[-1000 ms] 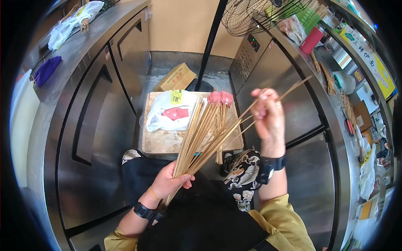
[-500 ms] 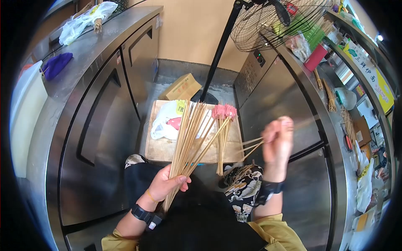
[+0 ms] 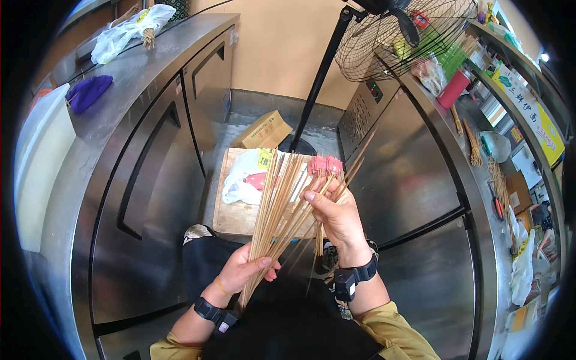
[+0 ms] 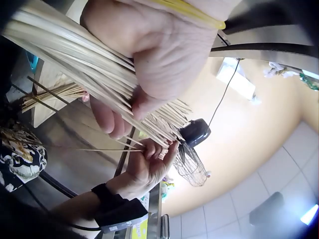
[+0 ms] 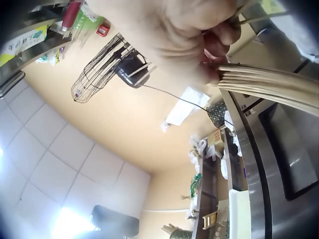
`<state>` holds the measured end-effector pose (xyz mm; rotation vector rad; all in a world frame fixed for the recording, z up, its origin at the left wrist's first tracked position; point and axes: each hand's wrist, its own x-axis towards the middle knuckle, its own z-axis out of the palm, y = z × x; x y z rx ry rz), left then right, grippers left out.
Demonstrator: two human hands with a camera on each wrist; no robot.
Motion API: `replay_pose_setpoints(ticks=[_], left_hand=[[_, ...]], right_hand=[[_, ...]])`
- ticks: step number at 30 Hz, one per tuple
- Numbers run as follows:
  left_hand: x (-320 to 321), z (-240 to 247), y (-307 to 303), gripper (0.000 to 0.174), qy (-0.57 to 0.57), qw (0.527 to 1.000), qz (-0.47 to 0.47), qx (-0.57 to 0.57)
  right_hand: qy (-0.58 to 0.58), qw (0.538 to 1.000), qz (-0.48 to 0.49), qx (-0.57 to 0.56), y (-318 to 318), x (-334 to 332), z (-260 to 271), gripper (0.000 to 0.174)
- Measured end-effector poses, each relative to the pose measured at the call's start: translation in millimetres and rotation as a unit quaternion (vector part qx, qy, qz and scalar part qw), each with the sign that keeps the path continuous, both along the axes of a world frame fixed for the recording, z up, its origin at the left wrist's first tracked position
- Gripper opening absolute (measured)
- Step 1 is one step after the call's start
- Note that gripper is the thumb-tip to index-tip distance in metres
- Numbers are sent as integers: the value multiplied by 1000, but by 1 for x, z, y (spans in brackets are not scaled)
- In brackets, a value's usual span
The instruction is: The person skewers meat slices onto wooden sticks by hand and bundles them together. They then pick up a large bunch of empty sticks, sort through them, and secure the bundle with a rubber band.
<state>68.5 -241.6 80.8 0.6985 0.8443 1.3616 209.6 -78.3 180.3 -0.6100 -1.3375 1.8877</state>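
My left hand (image 3: 241, 269) grips a thick bundle of thin bamboo skewers (image 3: 270, 207) near its lower end, and the skewers fan out upward. At the bundle's right side my right hand (image 3: 343, 225) pinches a few skewers between thumb and fingers. Some thin skewers hang below that hand. In the left wrist view, the right hand (image 4: 144, 167) reaches the far ends of the bundle. Behind it, skewers tipped with pink pieces (image 3: 326, 165) lie on a wooden board (image 3: 234, 223), partly hidden by the right hand. A white plastic bag (image 3: 239, 191) there holds pink pieces (image 3: 256, 180).
Steel cabinets (image 3: 150, 198) flank me on both sides. A fan (image 3: 402, 39) on a black pole stands beyond the board, near a cardboard box (image 3: 264, 131). More skewer bundles (image 3: 473, 147) and a red bottle (image 3: 454, 88) are on the right counter.
My right hand went out to the right with a few skewers, then came back left to the bundle. My left hand keeps its grip. The head view has shifted slightly.
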Motion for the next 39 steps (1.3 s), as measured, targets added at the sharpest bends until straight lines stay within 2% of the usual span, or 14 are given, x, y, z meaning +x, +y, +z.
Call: replay_pose_setpoints(ticks=[16,22,26,30,33,39], left_hand=[[0,-6,1,30,-16,1000,-3,-8],[2,-1,3,29,-3,1000,1,-8],[4,-2,3,27,17,1000,-9,-13],[4,-5,2,27,21,1000,-7,-6],[3,-3,1,26,29,1000,-3,-9],[3,-2,0,26,23,1000,-5,11]], right_hand=[[38,999,4,-27,4,2,-12,9],[18,999,-1,-26,4,4,-6,8],[40,999,5,16,32,17,-5,8],[148,988,-17,49,65,35,29,6],[203,972,-82,88,72,54,61,3],[304,924,-190,135,96,115,69,16]])
